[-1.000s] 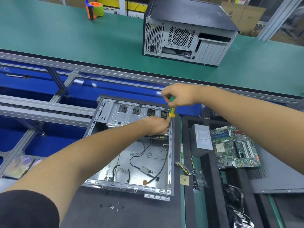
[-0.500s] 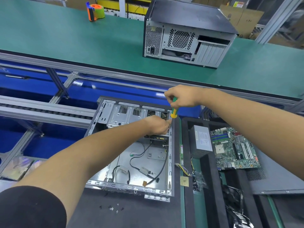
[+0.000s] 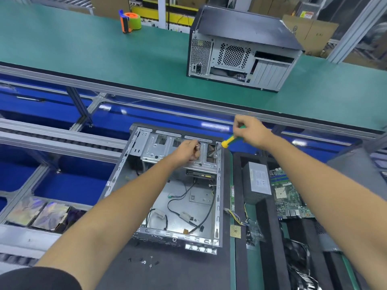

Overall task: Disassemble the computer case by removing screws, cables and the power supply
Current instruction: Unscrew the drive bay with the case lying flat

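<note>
The open computer case [image 3: 173,195] lies flat on the dark surface [image 3: 178,271] at centre. The right hand [image 3: 250,131] has its grip closed round a yellow-green screwdriver [image 3: 229,141], tip at the case's 1 o'clock corner. The left hand [image 3: 188,150] pinches something small over the drive cage. Loose screws [image 3: 144,262] lie at 6 o'clock, a power supply [image 3: 257,184] at 3, and a green conveyor [image 3: 104,59] carries another case [image 3: 240,51] at 12.
</note>
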{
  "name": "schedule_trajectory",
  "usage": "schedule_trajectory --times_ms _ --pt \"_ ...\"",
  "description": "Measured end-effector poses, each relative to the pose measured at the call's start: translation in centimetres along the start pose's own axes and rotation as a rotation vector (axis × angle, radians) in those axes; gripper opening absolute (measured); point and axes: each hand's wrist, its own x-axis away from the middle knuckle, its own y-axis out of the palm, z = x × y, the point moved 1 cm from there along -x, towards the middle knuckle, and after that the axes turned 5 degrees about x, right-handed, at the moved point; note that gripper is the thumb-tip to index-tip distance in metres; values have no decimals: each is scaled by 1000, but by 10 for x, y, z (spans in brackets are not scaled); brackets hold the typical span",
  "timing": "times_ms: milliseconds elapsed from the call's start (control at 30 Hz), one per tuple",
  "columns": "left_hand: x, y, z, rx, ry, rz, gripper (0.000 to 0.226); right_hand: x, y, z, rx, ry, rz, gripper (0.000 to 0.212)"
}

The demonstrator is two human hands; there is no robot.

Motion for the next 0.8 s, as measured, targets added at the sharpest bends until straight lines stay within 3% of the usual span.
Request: schedule_trajectory --times_ms 300,433,500,600,800 --pt "21 17 -10 514 -121 162 28 53 76 31 -707 439 349 18" --pt "40 18 -23 674 -114 147 22 82 109 9 -1093 520 368 8" --pt "51 15 -32 650 -107 144 32 95 123 -2 -1204 521 306 21" --pt "70 14 -40 602 -100 184 33 114 143 -16 -1187 526 252 29" --pt "130 7 -54 424 -118 150 24 155 190 -34 -876 548 288 28"
